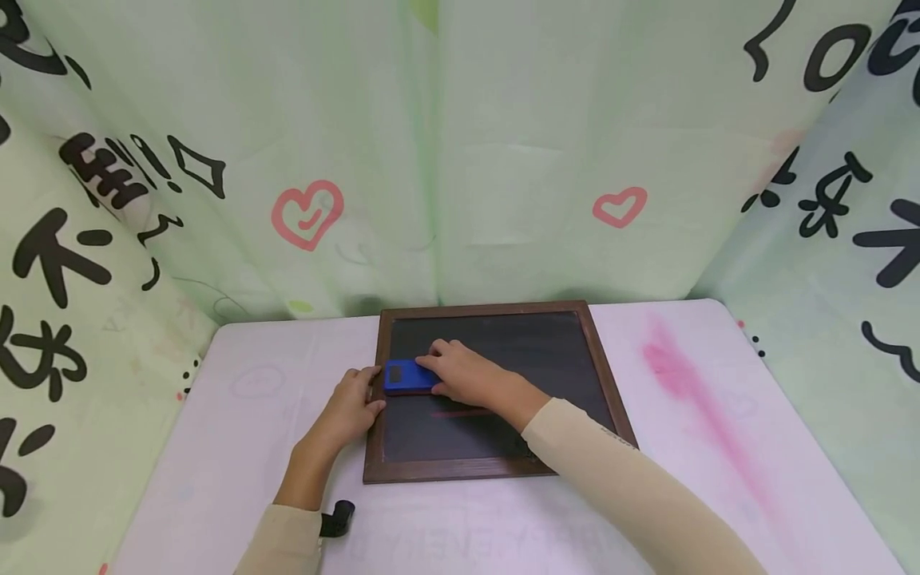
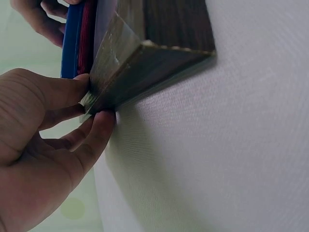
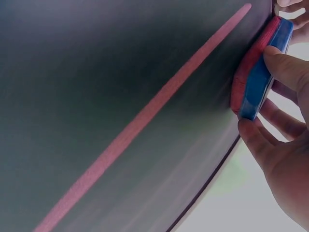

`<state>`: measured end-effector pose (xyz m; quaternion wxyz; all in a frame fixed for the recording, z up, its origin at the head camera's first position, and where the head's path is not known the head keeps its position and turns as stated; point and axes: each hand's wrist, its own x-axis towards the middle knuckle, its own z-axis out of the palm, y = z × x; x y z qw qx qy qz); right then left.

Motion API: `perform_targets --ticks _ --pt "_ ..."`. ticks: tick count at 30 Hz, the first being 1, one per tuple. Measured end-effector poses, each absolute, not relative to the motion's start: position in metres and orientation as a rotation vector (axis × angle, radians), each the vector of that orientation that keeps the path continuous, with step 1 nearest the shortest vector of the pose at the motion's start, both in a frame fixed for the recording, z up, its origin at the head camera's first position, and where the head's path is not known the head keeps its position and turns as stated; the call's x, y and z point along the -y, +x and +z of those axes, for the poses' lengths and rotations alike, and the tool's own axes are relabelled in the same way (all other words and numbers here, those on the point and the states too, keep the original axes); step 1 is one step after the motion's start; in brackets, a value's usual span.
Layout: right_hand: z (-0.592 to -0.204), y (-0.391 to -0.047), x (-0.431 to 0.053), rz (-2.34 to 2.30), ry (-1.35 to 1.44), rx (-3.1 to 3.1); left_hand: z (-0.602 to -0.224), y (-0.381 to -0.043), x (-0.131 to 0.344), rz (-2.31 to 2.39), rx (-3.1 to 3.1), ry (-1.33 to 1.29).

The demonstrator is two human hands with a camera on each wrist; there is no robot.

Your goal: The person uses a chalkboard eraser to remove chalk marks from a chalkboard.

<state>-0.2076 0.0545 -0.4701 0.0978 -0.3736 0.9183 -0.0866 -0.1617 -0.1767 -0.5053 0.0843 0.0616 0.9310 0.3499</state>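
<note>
A small chalkboard (image 1: 503, 335) with a brown wooden frame (image 1: 496, 308) lies flat on the table. My right hand (image 1: 463, 374) grips a blue eraser (image 1: 399, 376) near the board's left side, its red felt face (image 3: 246, 65) against the dark surface. My left hand (image 1: 352, 407) holds the left edge of the frame between thumb and fingers, close beside the eraser. Below the eraser a straight red chalk line (image 3: 145, 118) runs across the board. Faint pale streaks show next to it in the right wrist view. The right forearm covers the board's lower right part.
The white table (image 1: 273, 399) carries a pink smear (image 1: 676, 371) to the right of the board. A pale green curtain (image 1: 503, 160) with hearts and black characters surrounds the table at the back and sides. A black strap piece (image 1: 338, 519) sits at the left wrist.
</note>
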Motion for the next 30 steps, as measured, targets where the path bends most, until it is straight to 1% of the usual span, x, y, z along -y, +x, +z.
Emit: perform_targets --ticks 9,30 --pt "-0.467 -0.206 -0.070 -0.307 -1.061 -2.690 -0.506 -0.162 0.177 1.037 -2.792 0.208" --pt "-0.472 -0.201 -0.153 -0.453 -0.883 -2.721 -0.504 -0.162 0.176 1.035 -2.776 0.165"
